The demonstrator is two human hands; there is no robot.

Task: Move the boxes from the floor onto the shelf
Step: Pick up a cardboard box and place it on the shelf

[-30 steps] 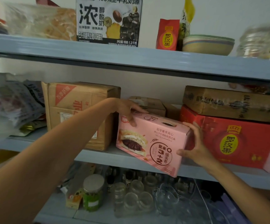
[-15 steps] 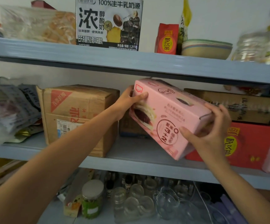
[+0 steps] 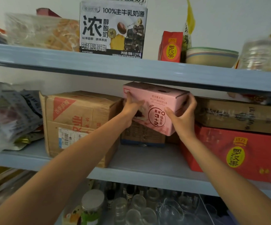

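Nearest to us, our two forearms reach up and forward toward the shelf (image 3: 144,161). Our left hand (image 3: 132,109) is wrapped around the left end of the pink box (image 3: 157,101), fingers curled over its front corner. Our right hand (image 3: 182,117) clasps the right end, thumb on the printed front face and fingers bent round the side. Both hands are closed on this one box, which is held up off the shelf board, just under the shelf above.

The pink box has its long axis running left to right, tilted so the right lower corner dips toward us; its printed face with the round "3+2" mark looks out at us.

Below it, farther back, sits a small dark-banded carton (image 3: 142,135). To the left stands one large brown cardboard box (image 3: 78,122); to the right, one red box (image 3: 232,151) with one flat brown box (image 3: 238,114) lying on top of it.

On the upper shelf stands one milk carton case (image 3: 112,30).
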